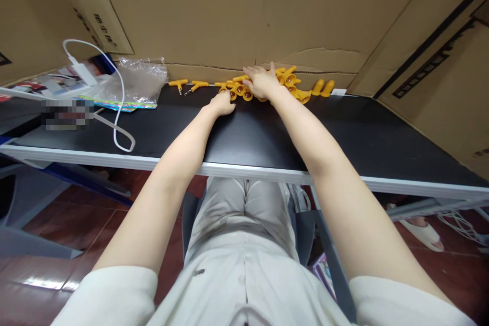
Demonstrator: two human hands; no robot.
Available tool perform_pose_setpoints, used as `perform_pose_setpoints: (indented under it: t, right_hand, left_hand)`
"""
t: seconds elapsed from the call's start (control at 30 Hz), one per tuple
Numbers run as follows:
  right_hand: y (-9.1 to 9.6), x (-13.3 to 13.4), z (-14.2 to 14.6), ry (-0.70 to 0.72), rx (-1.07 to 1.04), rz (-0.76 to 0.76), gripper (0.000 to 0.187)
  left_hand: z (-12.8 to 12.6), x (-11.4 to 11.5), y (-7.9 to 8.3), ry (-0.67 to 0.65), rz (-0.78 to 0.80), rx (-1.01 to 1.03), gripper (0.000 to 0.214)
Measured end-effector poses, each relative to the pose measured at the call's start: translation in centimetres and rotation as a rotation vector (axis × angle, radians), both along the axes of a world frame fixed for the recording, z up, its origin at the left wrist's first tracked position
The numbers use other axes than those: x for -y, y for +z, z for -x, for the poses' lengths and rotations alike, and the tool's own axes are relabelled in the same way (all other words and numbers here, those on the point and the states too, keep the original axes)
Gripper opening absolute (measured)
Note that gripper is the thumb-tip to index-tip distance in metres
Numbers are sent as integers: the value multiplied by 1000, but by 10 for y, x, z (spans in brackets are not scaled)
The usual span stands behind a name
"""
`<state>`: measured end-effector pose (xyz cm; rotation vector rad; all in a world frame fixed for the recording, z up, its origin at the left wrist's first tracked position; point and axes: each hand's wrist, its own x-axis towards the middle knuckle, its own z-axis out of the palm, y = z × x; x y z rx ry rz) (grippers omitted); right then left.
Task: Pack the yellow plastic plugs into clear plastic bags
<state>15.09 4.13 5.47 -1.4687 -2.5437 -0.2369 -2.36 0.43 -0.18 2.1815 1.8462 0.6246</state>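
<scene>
In the head view, both my arms reach across the black tabletop [260, 135] to a heap of yellow plastic caps and T-handles [290, 80] at the far edge, by the cardboard wall [214, 10]. My right hand [262, 82] is spread palm-down over the middle of the heap, its fingers apart. My left hand [222, 104] is at the heap's near left side, its fingers bent and partly hidden; I cannot tell whether they grip a piece. Several caps between my hands turn their round open ends toward me.

Left of the heap lie two yellow corkscrews [178, 83], their metal spirals showing. To its right, two yellow caps [328, 88] stand side by side, with a small white card [338, 92] just beside them.

Farther left, a clear plastic bag [139, 81] rests near a white plug [84, 71], whose white cable [123, 89] loops down toward the table's front edge.
</scene>
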Motion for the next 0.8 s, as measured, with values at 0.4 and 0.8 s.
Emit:
perform_pose_setpoints:
  t: [0.4, 0.8]
  right_hand:
    - [38, -9, -128, -361, -157, -331, 44]
    - [-5, -18, -184, -655, -145, 72, 71]
  left_hand:
    - [-2, 1, 9, 214, -87, -14, 37]
    - [-5, 7, 15, 215, -137, -22, 41]
